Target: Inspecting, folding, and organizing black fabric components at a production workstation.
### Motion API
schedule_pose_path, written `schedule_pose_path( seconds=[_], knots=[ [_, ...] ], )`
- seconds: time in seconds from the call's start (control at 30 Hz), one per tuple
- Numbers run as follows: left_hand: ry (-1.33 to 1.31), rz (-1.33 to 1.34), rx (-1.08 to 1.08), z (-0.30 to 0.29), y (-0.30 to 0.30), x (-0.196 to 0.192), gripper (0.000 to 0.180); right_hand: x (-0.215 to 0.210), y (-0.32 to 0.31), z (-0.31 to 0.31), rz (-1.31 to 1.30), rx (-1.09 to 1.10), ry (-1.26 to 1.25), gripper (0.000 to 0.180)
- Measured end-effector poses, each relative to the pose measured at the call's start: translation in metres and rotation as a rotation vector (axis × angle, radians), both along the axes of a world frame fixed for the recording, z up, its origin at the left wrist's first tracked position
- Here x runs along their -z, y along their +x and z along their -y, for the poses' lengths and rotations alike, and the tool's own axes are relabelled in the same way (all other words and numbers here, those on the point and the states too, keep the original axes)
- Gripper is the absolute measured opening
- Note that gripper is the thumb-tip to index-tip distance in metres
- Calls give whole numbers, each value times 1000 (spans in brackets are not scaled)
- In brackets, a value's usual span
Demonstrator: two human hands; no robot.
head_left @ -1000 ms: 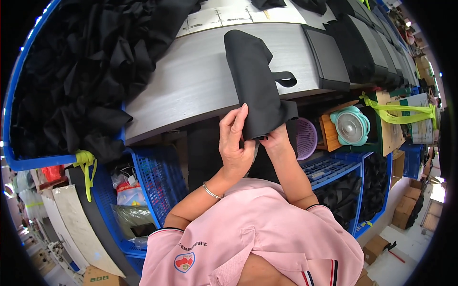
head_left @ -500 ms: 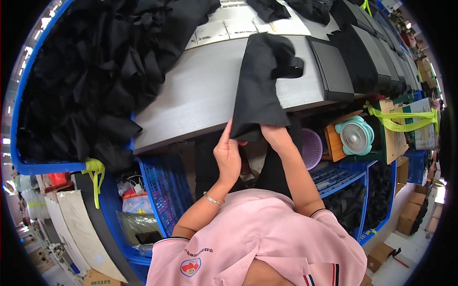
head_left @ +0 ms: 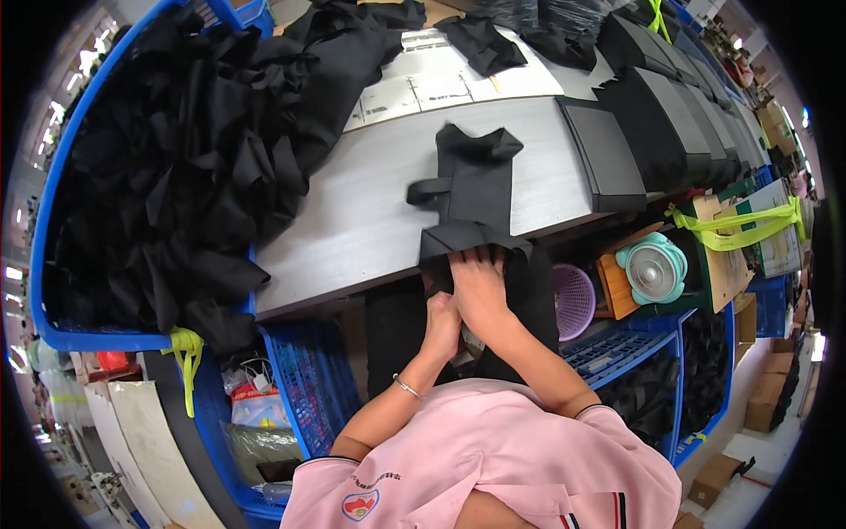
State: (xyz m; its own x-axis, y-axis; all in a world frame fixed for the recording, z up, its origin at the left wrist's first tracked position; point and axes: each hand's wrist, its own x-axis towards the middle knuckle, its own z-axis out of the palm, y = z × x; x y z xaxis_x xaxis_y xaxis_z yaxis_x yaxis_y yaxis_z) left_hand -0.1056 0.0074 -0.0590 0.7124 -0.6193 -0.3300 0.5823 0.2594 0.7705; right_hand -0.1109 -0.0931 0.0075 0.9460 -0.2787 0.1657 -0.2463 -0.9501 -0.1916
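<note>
Evidently, the black fabric piece (head_left: 480, 187) is extended over the tabletop (head_left: 352, 189), just ahead of the right hand (head_left: 478, 286), which is tucked into its near fold; the left hand (head_left: 442, 321) is curled just beside; any pinch by either is hidden. Creases could be caused by uneven pulling. The long axis is pointed away from both, the strap loop (head_left: 428, 187) leftward.

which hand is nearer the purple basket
Right. The right hand is left of the purple basket; the left hand is farther left, beside the right wrist.
</note>
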Motion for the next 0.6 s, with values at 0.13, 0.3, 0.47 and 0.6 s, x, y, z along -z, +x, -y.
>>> schedule_pose_path(
  seconds=[0.13,0.3,0.47,0.6],
  knots=[
    [-21,-41,-53,7,-3,18,14,46,-9,6,-107,-56,141,31],
    [-12,-4,-210,-3,0,0,32,18,-9,5,-80,-117,110,31],
    [129,218,-450,-19,24,-39,15,23,-7,6,-73,-40,255,34],
    [75,294,-314,-37,-1,-56,10,34,-18,16,-25,-48,240,35]
  ],
)
